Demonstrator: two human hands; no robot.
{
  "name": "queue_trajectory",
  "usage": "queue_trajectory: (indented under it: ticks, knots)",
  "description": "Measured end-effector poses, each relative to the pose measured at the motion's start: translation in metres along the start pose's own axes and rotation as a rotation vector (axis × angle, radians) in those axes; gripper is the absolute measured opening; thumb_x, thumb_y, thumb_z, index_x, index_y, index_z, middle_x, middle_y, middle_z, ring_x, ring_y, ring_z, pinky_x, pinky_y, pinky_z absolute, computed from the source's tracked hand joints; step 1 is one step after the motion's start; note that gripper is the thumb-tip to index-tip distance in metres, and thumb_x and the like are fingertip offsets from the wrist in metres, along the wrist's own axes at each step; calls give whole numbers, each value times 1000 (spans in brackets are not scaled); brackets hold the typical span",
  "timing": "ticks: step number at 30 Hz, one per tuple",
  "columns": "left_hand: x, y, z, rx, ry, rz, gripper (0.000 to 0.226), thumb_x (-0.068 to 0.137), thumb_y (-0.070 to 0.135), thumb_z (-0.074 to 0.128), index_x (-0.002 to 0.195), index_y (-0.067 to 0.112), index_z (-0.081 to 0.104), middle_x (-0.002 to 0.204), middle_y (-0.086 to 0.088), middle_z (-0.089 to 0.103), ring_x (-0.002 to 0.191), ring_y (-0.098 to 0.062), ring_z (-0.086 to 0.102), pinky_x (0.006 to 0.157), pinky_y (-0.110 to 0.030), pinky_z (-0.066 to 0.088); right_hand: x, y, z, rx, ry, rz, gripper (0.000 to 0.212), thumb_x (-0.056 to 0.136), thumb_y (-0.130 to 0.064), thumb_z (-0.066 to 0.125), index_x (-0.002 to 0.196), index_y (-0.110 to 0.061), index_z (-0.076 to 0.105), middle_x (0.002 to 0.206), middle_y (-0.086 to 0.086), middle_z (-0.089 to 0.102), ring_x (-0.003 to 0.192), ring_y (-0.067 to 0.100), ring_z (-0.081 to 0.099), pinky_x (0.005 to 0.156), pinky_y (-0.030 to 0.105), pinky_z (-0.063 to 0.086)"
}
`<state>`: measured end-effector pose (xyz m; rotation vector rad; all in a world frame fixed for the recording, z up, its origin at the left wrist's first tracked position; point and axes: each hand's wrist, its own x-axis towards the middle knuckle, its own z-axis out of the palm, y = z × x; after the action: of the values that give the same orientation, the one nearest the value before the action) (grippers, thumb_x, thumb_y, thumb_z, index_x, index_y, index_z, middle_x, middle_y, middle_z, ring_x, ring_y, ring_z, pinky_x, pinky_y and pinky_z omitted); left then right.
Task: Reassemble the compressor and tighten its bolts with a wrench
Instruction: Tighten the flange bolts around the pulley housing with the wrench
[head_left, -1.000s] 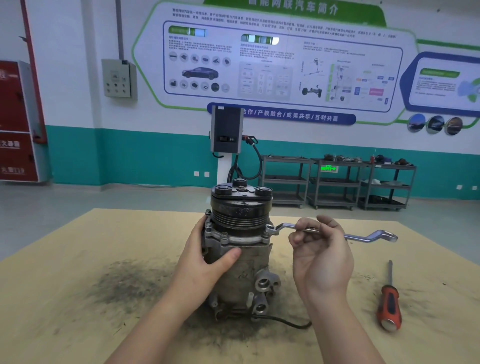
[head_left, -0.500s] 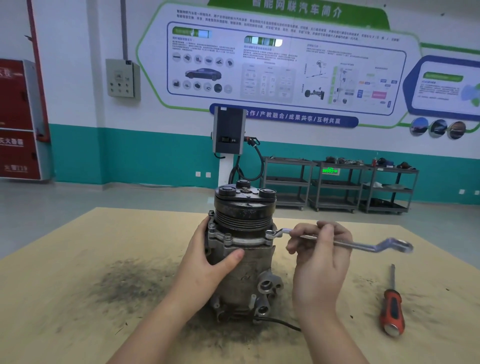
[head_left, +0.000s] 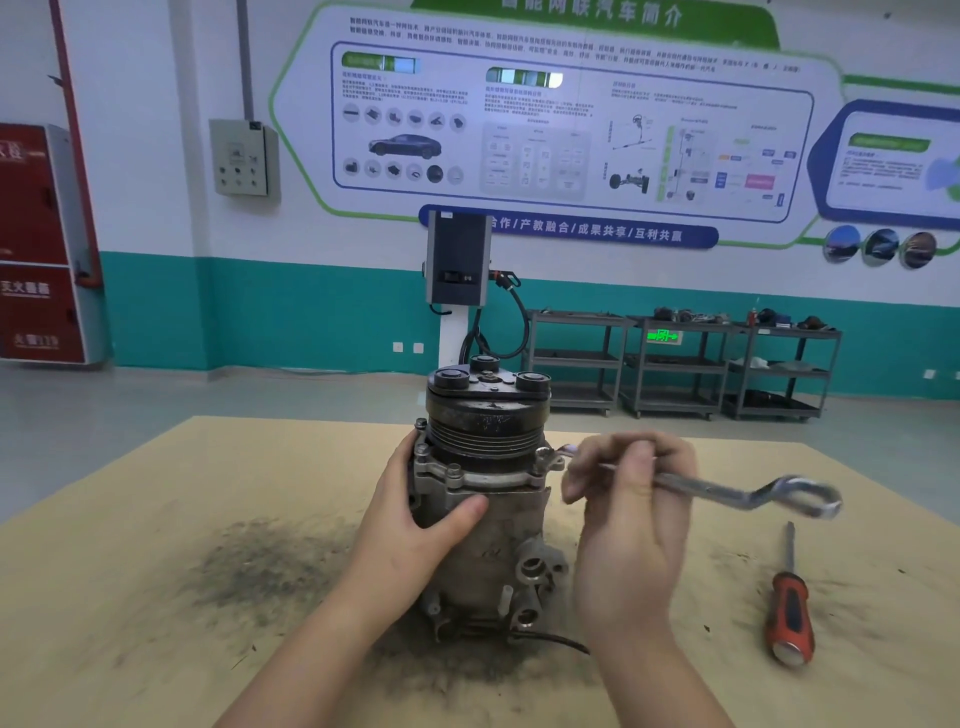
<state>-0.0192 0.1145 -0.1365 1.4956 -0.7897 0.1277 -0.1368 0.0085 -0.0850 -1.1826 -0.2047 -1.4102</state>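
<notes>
my right hand is swinging the wrench handle toward me, tightening the flange bolt; my left hand is still gripping the compressor.

your shot is bright and evenly lit, looks like soft overhead indoor light, so shadows under the compressor are faint and mostly lost in the dark smudges on the table. there's white glare on a couple of panels on the wall poster. your right hand and the wrench are smeared with motion blur, especially the far ring end, while your left hand is sharper. wide-angle lens bends the wall stripe and table edges toward the corners. the small poster text is too soft to read.
</notes>
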Motion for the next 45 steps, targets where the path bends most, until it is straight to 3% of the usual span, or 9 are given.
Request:
queue_trajectory:
  ticks: [6,20,23,26,29,35,38,42,45]
  knots:
    - [-1,3,-1,6,-15,-22,70,60,69,74,119,71,37,126,33,56,117,11,54,92,-14,45,23,7,-14,388,172,421,27,104,-10,29,81,-13,42,60,7,56,46,18,42,47,27,37]
    - [-1,6,-1,16,-15,-19,71,55,77,73,115,75,34,126,34,56,116,12,53,98,-20,46,46,23,-25,499,112,675,30,106,-29,28,88,-13,46,55,-1,42,38,9,27,38,18,26]
    - [-1,6,-1,19,-19,-22,70,58,72,73,116,74,33,126,33,55,116,12,53,98,-21,46,40,21,-19,379,139,546,30,106,-27,29,84,-14,44,55,-1,44,37,11,29,40,18,26]
    - [-1,5,0,12,-8,-13,74,59,68,74,122,66,35,130,28,55,119,8,53,103,-26,46,12,17,-8,117,170,160,26,105,-23,33,82,-24,46,63,1,54,42,16,38,45,23,33]
    - [0,3,1,9,4,0,74,60,65,74,123,63,36,131,25,56,120,6,53,104,-28,46,-21,17,7,-137,-6,-159,21,101,-28,38,87,-37,52,77,-8,56,58,14,49,56,20,41]
    - [1,2,0,13,4,3,73,61,63,76,122,65,36,131,25,56,120,6,53,104,-28,46,-21,13,11,-226,-179,-240,17,99,-27,39,90,-33,52,84,-14,56,72,2,53,65,13,44]
    - [1,2,0,24,0,-5,69,61,66,75,117,73,35,128,31,54,118,11,52,100,-20,45,-3,2,1,-39,4,-69,21,100,-21,37,84,-27,50,73,-2,58,54,18,47,52,26,40]
    - [-1,4,-1,25,-1,-11,67,61,67,74,115,74,35,126,35,53,118,13,50,93,-11,44,17,2,-12,263,158,277,26,104,-13,32,80,-13,42,64,4,56,45,16,41,47,23,35]
    - [-1,5,0,14,-8,-18,68,61,68,74,117,72,35,127,33,54,118,11,52,98,-19,45,24,5,-17,394,179,445,26,104,-14,32,80,-14,43,64,5,53,45,16,38,45,22,34]
